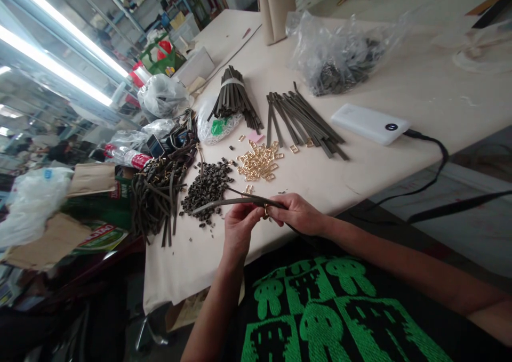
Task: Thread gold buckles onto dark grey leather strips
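My left hand [239, 226] and my right hand [298, 214] are both closed on one dark leather strap [224, 203] held just above the table's near edge. A small gold buckle [265, 211] shows on the strap between the two hands. The strap's free end points left over a pile of small dark loops [208, 187]. Just beyond lies a heap of gold buckles [259, 162]. Loose dark straps [304, 118] are fanned out further back, beside a banded bundle of straps [235, 96].
A white power bank [370, 123] with a black cable lies at the right. A clear bag of dark parts [340, 58] sits at the back. A tangle of finished straps [158, 191] lies on the left. The cream table [420, 85] ends close to my body.
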Motion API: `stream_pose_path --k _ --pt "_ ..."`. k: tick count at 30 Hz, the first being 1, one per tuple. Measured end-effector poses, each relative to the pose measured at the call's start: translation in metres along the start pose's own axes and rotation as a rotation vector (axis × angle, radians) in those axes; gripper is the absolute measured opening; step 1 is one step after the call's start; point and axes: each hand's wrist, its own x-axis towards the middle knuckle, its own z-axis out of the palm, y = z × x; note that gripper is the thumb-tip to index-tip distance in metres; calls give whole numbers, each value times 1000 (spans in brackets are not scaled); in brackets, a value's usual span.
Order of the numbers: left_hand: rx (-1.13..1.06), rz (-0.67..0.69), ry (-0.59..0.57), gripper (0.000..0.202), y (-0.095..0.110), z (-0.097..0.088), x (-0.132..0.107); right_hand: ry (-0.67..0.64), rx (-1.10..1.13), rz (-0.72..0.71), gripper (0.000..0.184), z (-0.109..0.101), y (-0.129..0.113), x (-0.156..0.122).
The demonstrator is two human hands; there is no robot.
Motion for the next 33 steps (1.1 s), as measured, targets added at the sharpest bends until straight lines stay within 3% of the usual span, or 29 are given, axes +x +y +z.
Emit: stream_pose_path --k 9,15,21,33 --pt "149 -45 -69 18 -6 -8 -2 -67 -233 78 23 -2 -6 -1" --pt "68 -80 7 19 -12 -14 -5 -131 -134 224 23 -1 -3 -5" --pt "-157 -239 1 26 -15 -9 -14 -51 -9 249 28 5 5 -7" --pt "-48 -109 9 23 -25 -13 -19 -64 16 239 31 14 13 -5"
